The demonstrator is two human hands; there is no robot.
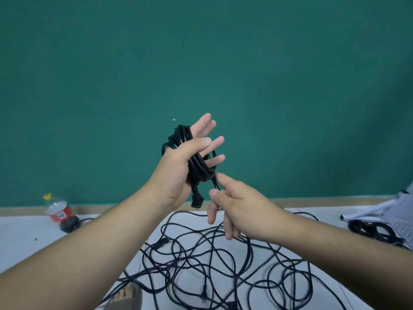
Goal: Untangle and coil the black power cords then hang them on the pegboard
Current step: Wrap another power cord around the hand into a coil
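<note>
Only dark liquid in bottle, near cords

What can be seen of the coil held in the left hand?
The coil is black, glossy, rubber-like cord looped in several turns around the left hand, whose fingers are straight while its thumb presses across the turns. It is held up, tilted, before the green wall, above the tangle on the floor. A plug hangs from its lower end. A loose tail leaves the bottom and is pinched by the right hand.
</note>
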